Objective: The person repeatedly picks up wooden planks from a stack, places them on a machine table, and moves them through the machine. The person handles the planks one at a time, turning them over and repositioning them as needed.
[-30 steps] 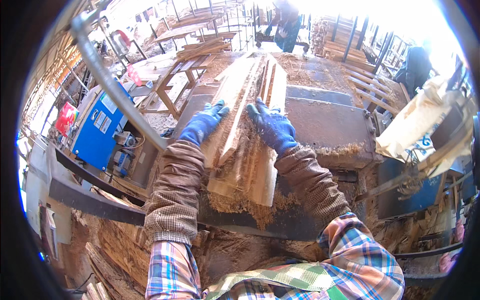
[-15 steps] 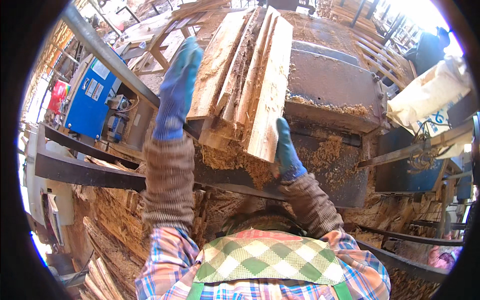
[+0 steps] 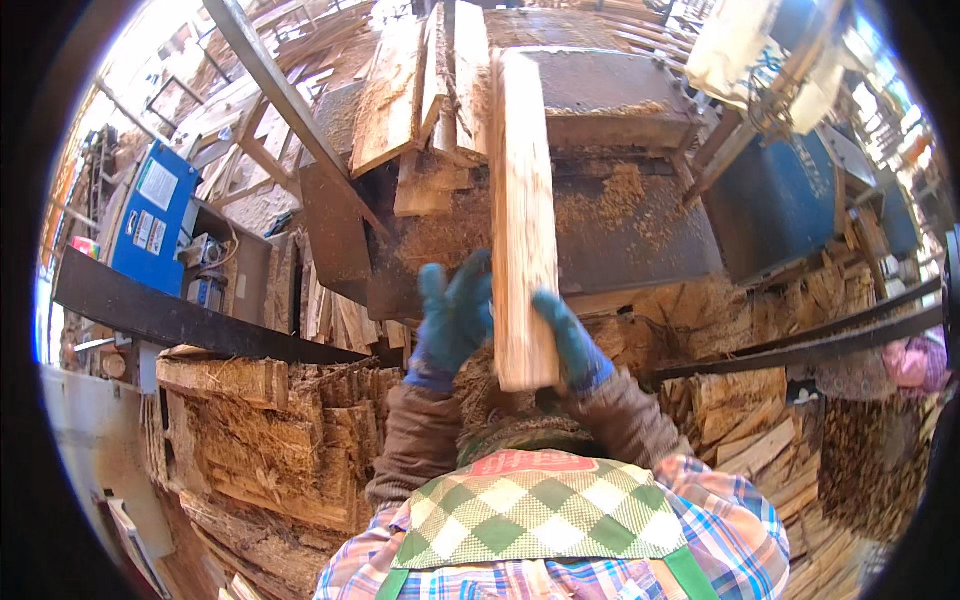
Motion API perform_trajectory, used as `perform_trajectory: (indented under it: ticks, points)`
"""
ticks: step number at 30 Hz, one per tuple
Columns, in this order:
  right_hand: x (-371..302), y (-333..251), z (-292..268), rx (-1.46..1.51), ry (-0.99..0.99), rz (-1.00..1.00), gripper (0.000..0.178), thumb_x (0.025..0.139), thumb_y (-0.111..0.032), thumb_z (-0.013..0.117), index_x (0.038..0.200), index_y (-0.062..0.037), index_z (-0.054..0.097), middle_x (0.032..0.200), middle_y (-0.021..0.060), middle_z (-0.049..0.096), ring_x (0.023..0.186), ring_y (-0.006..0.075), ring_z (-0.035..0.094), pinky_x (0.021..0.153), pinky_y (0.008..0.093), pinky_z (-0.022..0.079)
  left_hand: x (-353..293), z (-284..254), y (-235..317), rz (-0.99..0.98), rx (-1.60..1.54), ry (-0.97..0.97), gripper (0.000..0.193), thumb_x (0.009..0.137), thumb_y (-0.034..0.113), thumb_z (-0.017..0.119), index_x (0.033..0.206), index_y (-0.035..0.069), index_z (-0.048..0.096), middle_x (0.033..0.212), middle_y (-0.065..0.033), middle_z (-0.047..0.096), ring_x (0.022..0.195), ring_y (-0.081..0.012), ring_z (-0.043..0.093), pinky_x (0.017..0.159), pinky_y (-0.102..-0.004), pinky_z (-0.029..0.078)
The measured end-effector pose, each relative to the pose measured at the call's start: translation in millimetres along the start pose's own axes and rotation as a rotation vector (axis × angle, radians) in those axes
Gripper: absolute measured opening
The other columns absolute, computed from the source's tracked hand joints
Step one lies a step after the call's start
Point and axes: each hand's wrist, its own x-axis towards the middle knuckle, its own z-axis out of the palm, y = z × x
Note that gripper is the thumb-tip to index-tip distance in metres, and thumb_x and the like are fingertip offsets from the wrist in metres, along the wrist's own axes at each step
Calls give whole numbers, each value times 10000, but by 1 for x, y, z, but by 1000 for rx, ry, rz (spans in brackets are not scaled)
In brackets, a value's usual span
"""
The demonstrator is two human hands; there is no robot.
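Observation:
A long pale wooden board (image 3: 524, 220) points from my body out over the machine's metal bed, its near end slightly blurred. My right hand (image 3: 572, 345), in a blue-green glove, grips the board's right edge near that end; the fingers beneath are hidden. On the other side my left hand (image 3: 455, 318), gloved alike, has its fingers spread close to the board's left edge. I cannot tell whether it touches the wood. Farther off, several rough boards (image 3: 392, 95) lie side by side on the machine, resting partly on shorter wood pieces (image 3: 428, 184).
Sawdust covers parts of the metal bed (image 3: 640, 235). A blue control box (image 3: 152, 215) stands at the left, beside a slanting metal post (image 3: 290, 110). Dark curved bars (image 3: 190, 315) flank me. Stacked rough timber (image 3: 270, 435) lies lower left, and a blue cabinet (image 3: 775, 205) is at the right.
One board has come away from the bundle and moved nearer to me, with my right hand on it. My left hand has left the bundle's side and drawn back. The view has shifted.

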Motion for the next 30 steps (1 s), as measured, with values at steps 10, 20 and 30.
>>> perform_trajectory:
  ticks: [10, 20, 30]
  points:
    - [-153, 95, -107, -576, 416, 25, 586, 1035, -428, 644, 1392, 33, 580, 1219, 107, 701, 1096, 193, 657, 960, 368, 521, -47, 6, -106, 28, 629, -215, 670, 1050, 354, 580, 1582, 5, 372, 1523, -215, 509, 1403, -323, 513, 1134, -443, 484]
    - [-208, 76, -152, -644, 612, -325, 573, 1035, -130, 646, 1567, -45, 451, 1529, 111, 548, 1299, 182, 575, 1076, 344, 497, -50, 2, -167, 42, 138, 247, 883, 987, 724, 489, 1609, 122, 318, 1460, -117, 541, 1269, -246, 596, 1074, -442, 540]
    - [-211, -8, -199, -1034, 697, -592, 528, 1034, 13, 521, 1549, -104, 509, 1268, 72, 722, 781, 21, 572, 641, 253, 511, 5, 18, -167, -40, 515, 754, 753, 963, 631, 640, 1338, -22, 623, 1146, -146, 709, 967, -249, 708, 844, -366, 622]
